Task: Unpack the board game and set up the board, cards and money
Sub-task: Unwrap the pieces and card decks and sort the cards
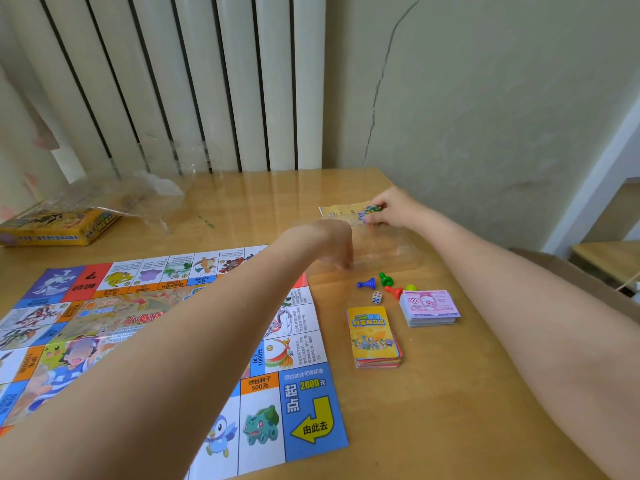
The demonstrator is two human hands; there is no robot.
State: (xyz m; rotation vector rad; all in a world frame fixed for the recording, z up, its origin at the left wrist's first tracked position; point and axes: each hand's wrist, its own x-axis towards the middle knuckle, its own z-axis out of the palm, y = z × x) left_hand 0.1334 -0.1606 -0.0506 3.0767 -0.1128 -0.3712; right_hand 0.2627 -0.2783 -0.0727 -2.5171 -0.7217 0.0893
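The paper game board (194, 327) lies unfolded on the left of the wooden table. Beside its right edge sit a yellow-backed card deck (374, 336) and a pink money stack (429, 307). Above them lie a blue pawn (366, 283), green pawn (385, 279), red pawn (394, 291), a yellow-green pawn (410, 287) and a die (376, 297). My right hand (394, 207) pinches a small stack of colourful cards (369, 213) at the far side, over a beige leaflet (341, 209). My left hand (332, 245) hangs curled over a clear plastic tray (391, 252); its fingertips are hidden.
The yellow game box (59, 223) sits at the far left with crumpled clear wrap (138, 195) over and beside it. A white radiator and cracked wall stand behind the table. The table's right edge runs diagonally near my right forearm.
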